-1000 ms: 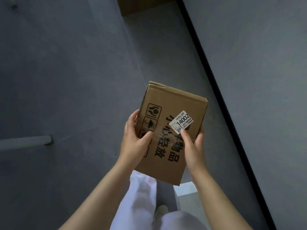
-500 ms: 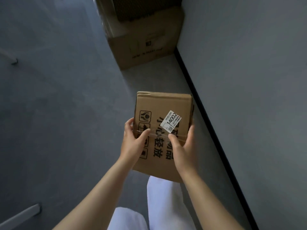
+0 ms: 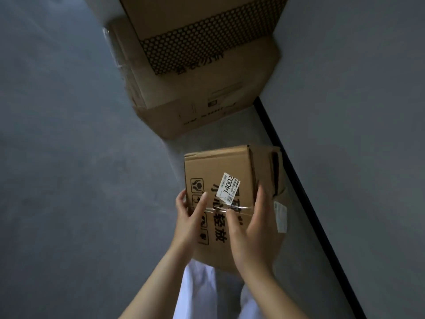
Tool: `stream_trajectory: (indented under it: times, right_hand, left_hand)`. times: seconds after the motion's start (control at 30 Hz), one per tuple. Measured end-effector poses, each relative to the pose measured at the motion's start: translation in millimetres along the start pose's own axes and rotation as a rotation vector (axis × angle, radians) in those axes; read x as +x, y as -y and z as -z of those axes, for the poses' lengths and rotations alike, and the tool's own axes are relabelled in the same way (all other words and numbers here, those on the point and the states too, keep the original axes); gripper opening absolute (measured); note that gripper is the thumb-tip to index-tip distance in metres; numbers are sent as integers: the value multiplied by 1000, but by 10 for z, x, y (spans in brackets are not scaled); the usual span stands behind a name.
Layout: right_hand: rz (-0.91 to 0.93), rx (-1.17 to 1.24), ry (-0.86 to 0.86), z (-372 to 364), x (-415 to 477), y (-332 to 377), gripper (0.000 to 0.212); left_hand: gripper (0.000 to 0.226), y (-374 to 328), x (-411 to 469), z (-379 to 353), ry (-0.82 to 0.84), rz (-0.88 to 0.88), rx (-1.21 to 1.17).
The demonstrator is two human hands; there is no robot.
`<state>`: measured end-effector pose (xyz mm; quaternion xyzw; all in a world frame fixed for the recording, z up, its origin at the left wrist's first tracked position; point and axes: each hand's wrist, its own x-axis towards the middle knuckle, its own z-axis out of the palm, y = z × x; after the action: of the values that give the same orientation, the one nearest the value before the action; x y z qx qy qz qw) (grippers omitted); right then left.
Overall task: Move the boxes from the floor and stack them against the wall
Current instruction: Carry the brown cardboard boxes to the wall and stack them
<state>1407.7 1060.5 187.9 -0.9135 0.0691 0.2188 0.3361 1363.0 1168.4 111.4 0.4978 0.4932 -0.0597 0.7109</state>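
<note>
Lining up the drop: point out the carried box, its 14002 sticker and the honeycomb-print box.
carried box [image 3: 218,166], head view, bare top face.
14002 sticker [image 3: 228,187], head view, label middle.
honeycomb-print box [image 3: 195,14], head view, plain cardboard above print.

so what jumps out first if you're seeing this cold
A small cardboard box with a white 14002 label sits mid-frame, held in the grip of the left hand and right hand. Ahead, at the top, a honeycomb-patterned box rests on a larger box by the wall.
</note>
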Motion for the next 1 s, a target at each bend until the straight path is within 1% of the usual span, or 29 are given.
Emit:
stream_trajectory:
  times: [0.07,0.13,0.2,0.23,0.27,0.3,0.33,0.4,0.47,0.5,0.57,0.63,0.7,0.73,0.8,0.83,0.87,0.9,0.93,0.97,1.0]
  right_hand:
    - [-17,1,-48,-199,324,28,81]
    - [-47,54,-28,-413,674,-12,81]
    - [-56,99,25,-614,992,-130,81]
    - [-57,141,79,-694,1152,-229,79]
    - [-50,189,145,-740,1302,-311,74]
    - [-44,230,211,-750,1438,-404,67]
    - [-29,229,264,-725,1583,-519,57]
    - [25,114,357,-627,1844,-748,46]
    - [59,3,504,-567,2004,-926,44]
    - [57,-4,566,-575,2056,-991,44]
    - [11,38,586,-595,2166,-1063,40]
    - [-98,86,469,-606,2319,-1142,34]
    - [-265,131,322,-592,2527,-1234,27]
    - [-353,127,281,-609,2628,-1347,30]
    - [-676,232,239,-604,2721,-1471,53]
    - [-829,308,250,-597,2720,-1517,53]
    - [-922,332,275,-588,2695,-1583,47]
    - [-948,377,242,-557,2649,-1603,47]
    - [-963,428,321,-536,2593,-1625,54]
    - [-1001,491,337,-547,2527,-1588,57]
    - [-1090,606,430,-568,2497,-1634,56]
  left_hand:
    - [86,-74,407,-59,24,28,20]
    - [87,-129,802,-123,30,49,80]
    - [74,-121,1175,-138,61,45,120]
    - [61,-105,1340,-141,79,53,153]
    - [56,-83,1476,-120,87,45,195]
    - [61,-59,1583,-87,78,43,244]
    - [72,-8,1686,-65,60,34,287]
    - [88,1,1804,-31,28,19,330]
    - [91,-50,1853,-63,8,36,275]
    - [89,-40,1878,-72,-1,57,248]
    - [86,-49,1848,-124,-44,47,277]
    - [86,7,1777,-158,-83,38,295]
    - [87,58,1750,-164,-82,73,262]
    - [85,61,1760,-159,-96,97,260]
    - [71,113,1844,-72,-219,128,272]
    - [60,162,1907,-16,-326,158,277]
    - [51,192,1946,41,-417,210,268]
    - [44,218,1975,46,-457,296,236]
    - [39,250,1987,38,-446,375,184]
    - [33,269,1970,18,-428,422,148]
    - [29,306,1952,28,-446,418,145]
